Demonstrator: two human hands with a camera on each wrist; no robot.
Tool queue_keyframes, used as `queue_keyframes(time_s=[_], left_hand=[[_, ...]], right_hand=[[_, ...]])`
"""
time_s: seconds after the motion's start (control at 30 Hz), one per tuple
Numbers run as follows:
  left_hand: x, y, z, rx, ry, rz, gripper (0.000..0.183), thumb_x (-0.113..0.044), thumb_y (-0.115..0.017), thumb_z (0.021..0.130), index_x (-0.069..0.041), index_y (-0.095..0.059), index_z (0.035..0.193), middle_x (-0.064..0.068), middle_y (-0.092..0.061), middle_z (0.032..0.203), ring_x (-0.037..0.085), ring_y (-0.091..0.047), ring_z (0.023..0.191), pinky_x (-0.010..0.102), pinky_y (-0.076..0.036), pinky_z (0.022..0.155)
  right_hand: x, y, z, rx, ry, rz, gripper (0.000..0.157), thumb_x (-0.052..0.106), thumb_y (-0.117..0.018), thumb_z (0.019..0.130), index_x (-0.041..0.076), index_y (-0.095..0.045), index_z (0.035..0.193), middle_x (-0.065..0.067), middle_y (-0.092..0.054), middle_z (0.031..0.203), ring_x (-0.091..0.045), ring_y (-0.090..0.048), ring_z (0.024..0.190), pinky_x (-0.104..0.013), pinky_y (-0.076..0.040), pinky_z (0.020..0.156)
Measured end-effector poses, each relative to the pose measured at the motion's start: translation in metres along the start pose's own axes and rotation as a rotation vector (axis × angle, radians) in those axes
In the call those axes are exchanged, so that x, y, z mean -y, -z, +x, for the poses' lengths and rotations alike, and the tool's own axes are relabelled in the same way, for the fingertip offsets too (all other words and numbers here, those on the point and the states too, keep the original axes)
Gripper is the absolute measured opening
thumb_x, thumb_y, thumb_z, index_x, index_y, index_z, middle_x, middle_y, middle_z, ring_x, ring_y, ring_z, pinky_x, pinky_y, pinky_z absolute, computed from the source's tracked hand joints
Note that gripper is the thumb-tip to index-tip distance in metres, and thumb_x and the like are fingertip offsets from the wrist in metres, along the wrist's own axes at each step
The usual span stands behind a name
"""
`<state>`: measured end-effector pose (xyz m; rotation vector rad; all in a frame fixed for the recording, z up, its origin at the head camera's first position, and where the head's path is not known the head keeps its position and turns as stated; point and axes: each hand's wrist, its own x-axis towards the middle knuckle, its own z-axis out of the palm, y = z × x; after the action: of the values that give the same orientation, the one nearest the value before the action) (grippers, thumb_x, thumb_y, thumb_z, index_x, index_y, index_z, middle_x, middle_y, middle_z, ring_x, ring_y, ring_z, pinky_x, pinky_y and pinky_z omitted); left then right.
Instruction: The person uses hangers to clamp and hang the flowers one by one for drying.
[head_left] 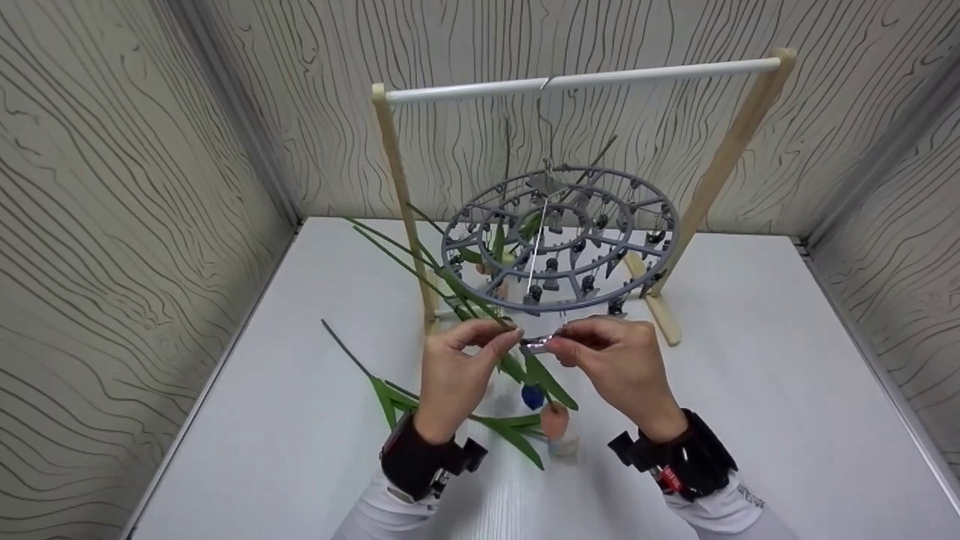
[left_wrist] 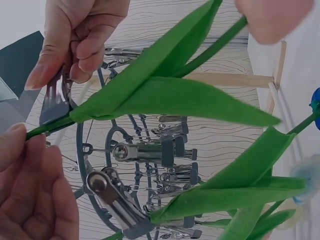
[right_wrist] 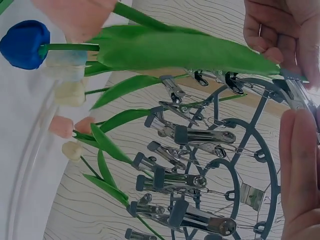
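Observation:
My left hand (head_left: 461, 371) pinches the green stem of an artificial tulip between thumb and fingers. Its peach flower (head_left: 555, 421) hangs downward, below long green leaves (left_wrist: 150, 90). With thumb and fingers, my right hand (head_left: 619, 367) grips a metal clip (left_wrist: 57, 100) with grey tips. The clip's tips lie at the stem beside the leaf base, just past my left fingertips. Above both hands is a round grey hanging rack (head_left: 562, 307) with several such clips. Other tulips hang from its clips (right_wrist: 207, 135), flowers down. A blue tulip (right_wrist: 25, 45) shows beside the peach one.
A wooden stand with a white crossbar (head_left: 600, 77) carries the rack by a metal hook (head_left: 546, 112). On the white table (head_left: 262, 450), more tulip stems and leaves (head_left: 514, 442) lie under and left of my hands. Patterned panels (head_left: 112, 225) enclose the sides and back.

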<state>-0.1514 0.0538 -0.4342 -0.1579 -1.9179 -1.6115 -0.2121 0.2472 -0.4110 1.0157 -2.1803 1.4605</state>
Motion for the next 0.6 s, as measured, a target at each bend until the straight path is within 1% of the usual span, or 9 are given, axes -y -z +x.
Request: queue_keyframes(time_s=[0.07, 0.13, 0.3, 0.43, 0.53, 0.6], left_hand=[[0.000, -0.001, 0.001, -0.001, -0.018, -0.004, 0.009, -0.014, -0.083, 0.087, -0.007, -0.081, 0.091, 0.006, -0.079, 0.085, 0.007, -0.069, 0.073, 0.024, -0.057, 0.066], [0.001, -0.002, 0.001, 0.001, -0.034, -0.010, 0.009, -0.013, -0.083, 0.087, -0.006, -0.080, 0.092, 0.006, -0.079, 0.084, 0.006, -0.068, 0.072, 0.025, -0.058, 0.065], [0.002, -0.003, 0.003, 0.021, -0.034, -0.021, 0.011, -0.012, -0.083, 0.087, -0.005, -0.080, 0.094, 0.007, -0.079, 0.085, 0.006, -0.068, 0.071, 0.026, -0.059, 0.065], [0.003, -0.002, 0.004, 0.048, 0.008, 0.009, 0.014, -0.016, -0.082, 0.089, -0.006, -0.080, 0.099, 0.006, -0.080, 0.089, 0.008, -0.070, 0.074, 0.024, -0.059, 0.068], [0.008, -0.001, 0.003, 0.082, 0.064, 0.034, 0.019, -0.021, -0.080, 0.090, -0.009, -0.079, 0.105, 0.004, -0.080, 0.094, 0.010, -0.071, 0.079, 0.023, -0.060, 0.072], [0.013, 0.002, 0.000, 0.098, 0.103, 0.043, 0.021, -0.024, -0.080, 0.091, -0.011, -0.079, 0.108, 0.004, -0.080, 0.096, 0.011, -0.072, 0.082, 0.023, -0.059, 0.075]], right_hand=[[0.001, 0.000, 0.000, 0.007, -0.006, 0.001, 0.012, 0.005, -0.088, 0.077, 0.008, -0.081, 0.087, -0.001, -0.077, 0.075, -0.001, -0.068, 0.061, -0.017, -0.056, 0.056], [0.002, 0.000, 0.001, 0.014, -0.030, 0.001, 0.013, 0.006, -0.089, 0.077, 0.007, -0.081, 0.088, -0.002, -0.077, 0.077, -0.001, -0.069, 0.062, -0.017, -0.057, 0.057], [0.004, 0.003, 0.003, 0.058, -0.154, 0.019, 0.014, 0.009, -0.089, 0.077, 0.009, -0.081, 0.089, -0.004, -0.078, 0.079, -0.003, -0.069, 0.063, -0.019, -0.058, 0.059], [0.002, 0.006, 0.006, 0.102, -0.251, 0.017, 0.018, 0.014, -0.088, 0.080, 0.007, -0.080, 0.095, -0.006, -0.078, 0.085, -0.005, -0.071, 0.067, -0.020, -0.059, 0.063], [-0.002, 0.009, 0.008, 0.134, -0.333, 0.026, 0.022, 0.017, -0.087, 0.083, 0.005, -0.079, 0.101, -0.009, -0.078, 0.092, -0.006, -0.072, 0.073, -0.020, -0.060, 0.069], [-0.006, 0.010, 0.010, 0.152, -0.373, 0.031, 0.024, 0.018, -0.085, 0.085, 0.005, -0.079, 0.104, -0.010, -0.079, 0.095, -0.007, -0.072, 0.075, -0.020, -0.060, 0.071]])
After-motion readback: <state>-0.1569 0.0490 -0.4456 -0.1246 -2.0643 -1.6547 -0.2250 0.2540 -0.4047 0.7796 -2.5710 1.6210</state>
